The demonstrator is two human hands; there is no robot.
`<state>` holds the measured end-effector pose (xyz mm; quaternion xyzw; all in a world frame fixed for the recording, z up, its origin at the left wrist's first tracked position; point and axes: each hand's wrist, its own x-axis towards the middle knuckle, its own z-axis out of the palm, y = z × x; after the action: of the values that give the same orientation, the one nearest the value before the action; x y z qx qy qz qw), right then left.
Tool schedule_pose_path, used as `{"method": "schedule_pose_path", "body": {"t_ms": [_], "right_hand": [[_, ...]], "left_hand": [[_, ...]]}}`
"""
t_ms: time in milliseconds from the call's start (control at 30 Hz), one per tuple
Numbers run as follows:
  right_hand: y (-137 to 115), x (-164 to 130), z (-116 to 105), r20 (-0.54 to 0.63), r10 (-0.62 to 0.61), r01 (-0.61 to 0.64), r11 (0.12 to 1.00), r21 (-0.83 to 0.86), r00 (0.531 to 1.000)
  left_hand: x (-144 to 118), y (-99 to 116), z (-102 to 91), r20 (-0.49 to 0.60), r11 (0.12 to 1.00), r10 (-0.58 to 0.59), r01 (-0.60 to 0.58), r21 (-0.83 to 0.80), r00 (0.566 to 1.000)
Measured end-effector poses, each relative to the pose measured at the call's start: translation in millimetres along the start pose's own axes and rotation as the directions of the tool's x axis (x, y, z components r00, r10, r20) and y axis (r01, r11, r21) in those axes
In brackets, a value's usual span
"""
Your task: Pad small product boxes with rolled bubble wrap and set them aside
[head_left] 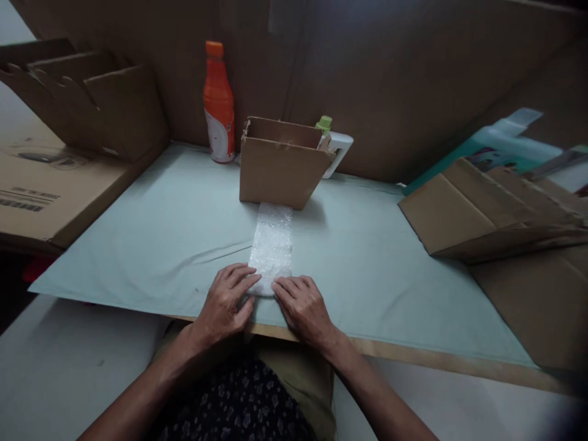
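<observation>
Both hands lay flat at the near edge of the counter [138,245], about 6 o'clock in the view. Left hand [225,300] and right hand [303,306] sat side by side, fingertips pressing the near end of a bubble wrap strip [272,245]. Neither grip was closed: fingers were extended and loosely spread, palms down, pinching nothing.

The strip's long axis ran 6 to 12 o'clock, straight away from the hands, its far end reaching the foot of a small cardboard box [280,165]. Seen from either hand, the bulk of the strip lay toward 12 o'clock. Both hands were about equally near; the left fingertips overlapped the strip's corner slightly more.

Behind the box: an orange bottle [218,104] at 11 o'clock, a white dispenser [339,150] at 1 o'clock. Folded cartons [482,208] lay at 3 o'clock.
</observation>
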<state>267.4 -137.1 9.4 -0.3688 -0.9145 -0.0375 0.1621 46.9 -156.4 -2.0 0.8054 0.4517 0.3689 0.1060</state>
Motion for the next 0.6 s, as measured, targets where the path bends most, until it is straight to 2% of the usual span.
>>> {"method": "schedule_pose_path", "body": {"t_ms": [167,333,500,600], "right_hand": [[7.7,10.8,-6.6,0.058,0.006,-0.008,0.999,0.039,0.998],[8.0,11.1,-19.2,0.153,-0.048,0.036,0.996,0.081,0.987],[-0.6,6.5,-10.1,0.115,-0.072,0.078,0.996,-0.050,0.991],[1.4,8.3,-4.5,0.069,-0.034,0.036,0.999,-0.026,0.997]], "left_hand": [[-2.7,-2.2,-2.2,0.125,0.999,0.041,-0.038,-0.027,0.991],[-1.0,-5.2,-1.4,0.192,0.999,-0.003,0.009,-0.031,0.981],[-1.6,-6.5,0.0,0.182,0.999,-0.019,0.023,-0.023,0.983],[-1.0,-6.8,0.5,0.181,0.999,-0.024,0.030,-0.027,0.983]]}}
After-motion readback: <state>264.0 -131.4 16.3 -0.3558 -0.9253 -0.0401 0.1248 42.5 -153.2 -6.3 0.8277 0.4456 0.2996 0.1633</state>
